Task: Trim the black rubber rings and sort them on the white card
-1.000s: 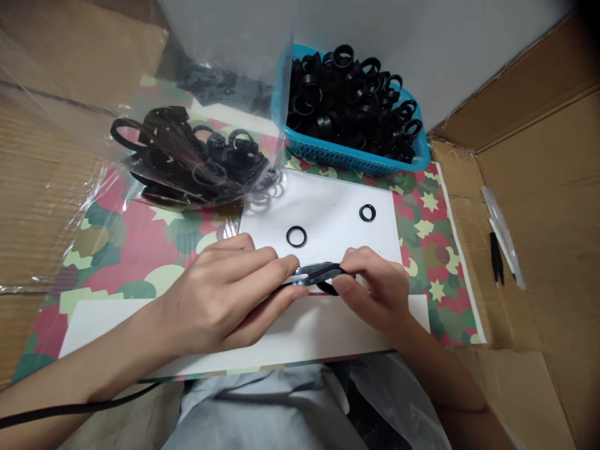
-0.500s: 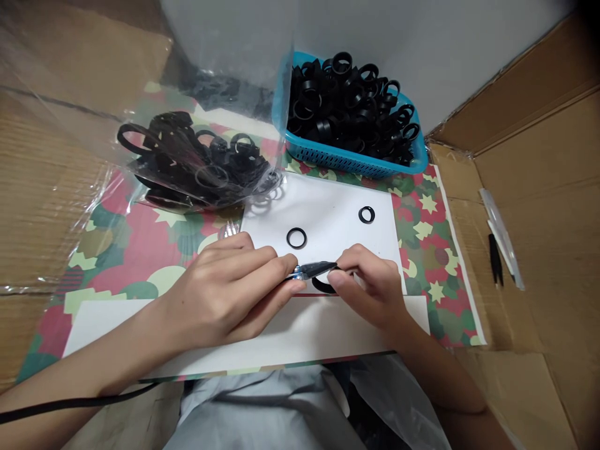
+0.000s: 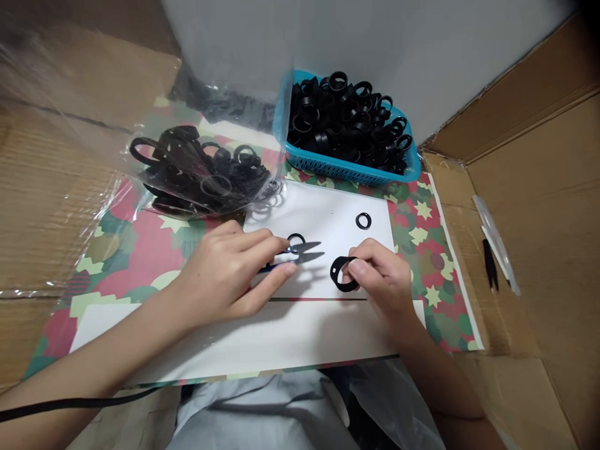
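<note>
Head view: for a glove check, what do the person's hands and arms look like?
The left hand and right hand wear no gloves. The left forearm and right forearm show no sleeves. A black cord runs by the left forearm; a thin dark line crosses the right one, too unclear to identify.

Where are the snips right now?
In the head view, the snips are in the left hand near the picture's middle, blades parted, just left of the black ring that the right hand holds.
</note>
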Motion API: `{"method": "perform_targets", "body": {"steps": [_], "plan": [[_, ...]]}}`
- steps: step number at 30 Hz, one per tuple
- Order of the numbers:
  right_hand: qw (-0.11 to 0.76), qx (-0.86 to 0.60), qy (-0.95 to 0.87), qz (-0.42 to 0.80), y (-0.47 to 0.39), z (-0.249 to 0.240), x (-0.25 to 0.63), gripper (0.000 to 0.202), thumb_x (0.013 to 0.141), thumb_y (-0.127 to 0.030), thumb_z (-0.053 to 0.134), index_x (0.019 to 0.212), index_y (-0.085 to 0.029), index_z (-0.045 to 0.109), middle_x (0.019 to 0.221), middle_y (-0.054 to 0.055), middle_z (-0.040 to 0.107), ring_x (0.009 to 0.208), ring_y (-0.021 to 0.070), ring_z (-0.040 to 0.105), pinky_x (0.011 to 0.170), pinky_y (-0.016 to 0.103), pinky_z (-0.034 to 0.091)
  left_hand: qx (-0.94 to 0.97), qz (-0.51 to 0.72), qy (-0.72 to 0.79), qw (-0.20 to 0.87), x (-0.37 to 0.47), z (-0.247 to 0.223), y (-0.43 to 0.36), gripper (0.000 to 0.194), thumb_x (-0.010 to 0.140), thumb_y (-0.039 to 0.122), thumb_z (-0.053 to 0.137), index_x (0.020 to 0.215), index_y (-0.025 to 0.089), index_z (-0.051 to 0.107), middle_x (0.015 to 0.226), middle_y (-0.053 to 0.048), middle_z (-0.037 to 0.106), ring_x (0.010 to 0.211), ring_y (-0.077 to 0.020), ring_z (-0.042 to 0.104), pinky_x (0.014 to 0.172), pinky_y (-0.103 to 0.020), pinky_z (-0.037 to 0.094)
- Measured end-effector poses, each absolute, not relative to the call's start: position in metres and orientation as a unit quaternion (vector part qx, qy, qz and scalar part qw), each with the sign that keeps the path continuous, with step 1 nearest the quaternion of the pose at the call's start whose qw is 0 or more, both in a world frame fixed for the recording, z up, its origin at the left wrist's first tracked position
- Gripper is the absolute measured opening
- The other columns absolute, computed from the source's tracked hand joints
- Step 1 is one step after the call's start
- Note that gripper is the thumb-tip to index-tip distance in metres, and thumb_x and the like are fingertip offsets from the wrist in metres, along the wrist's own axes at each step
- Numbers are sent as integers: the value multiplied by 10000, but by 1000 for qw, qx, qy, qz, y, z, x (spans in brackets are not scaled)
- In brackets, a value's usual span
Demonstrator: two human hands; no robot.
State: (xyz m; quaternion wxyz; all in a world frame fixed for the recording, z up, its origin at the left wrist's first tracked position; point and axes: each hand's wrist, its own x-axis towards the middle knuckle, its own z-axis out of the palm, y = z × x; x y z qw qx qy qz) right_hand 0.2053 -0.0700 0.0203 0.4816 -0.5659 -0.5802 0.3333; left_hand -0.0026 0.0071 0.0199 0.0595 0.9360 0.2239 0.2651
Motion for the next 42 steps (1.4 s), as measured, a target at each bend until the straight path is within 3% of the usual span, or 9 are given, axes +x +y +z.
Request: {"method": "perform_targets", "body": {"steps": [6,10,13,18,24,42], "plan": [[502,-549,-575,341,-69,19,208,180,791,-197,508,612,-193,516,531,-27,532,492,103,506,455,234,403,974,138,178,11,12,1,-5,220,891,318,452,766,168,554,706,-34,564,607,-177,512,572,-331,305],[502,-520,-608,328,-70,19,207,172,815,-167,479,649,-196,514,528,-31,524,484,103,499,443,234,391,976,93,196,23,15,-1,-9,122,852,279,527,896,169,558,813,-55,579,681,-190,520,605,-326,332],[504,-482,-668,261,-71,18,205,110,818,-145,491,727,-196,528,587,-13,550,524,109,498,471,247,398,962,164,198,90,12,7,-8,197,858,333,506,951,167,554,833,-63,580,724,-200,524,617,-323,340],[499,-396,-762,112,-69,13,201,65,807,-147,539,858,-186,531,629,5,566,539,122,477,505,278,391,879,373,171,244,8,19,-13,213,866,273,482,1010,126,539,768,-50,569,687,-161,518,616,-304,371],[453,-370,-808,64,-69,10,197,135,813,-161,530,942,-198,514,681,9,603,610,146,540,561,310,415,872,428,145,186,8,15,-15,198,785,122,608,978,151,575,769,-39,602,666,-135,546,600,-285,403],[437,-394,-807,47,-70,15,204,210,811,-153,510,1007,-225,522,852,32,561,774,173,534,650,354,436,874,455,131,112,6,13,-8,219,780,90,606,981,174,580,731,-6,571,600,-110,543,524,-275,417]]}}
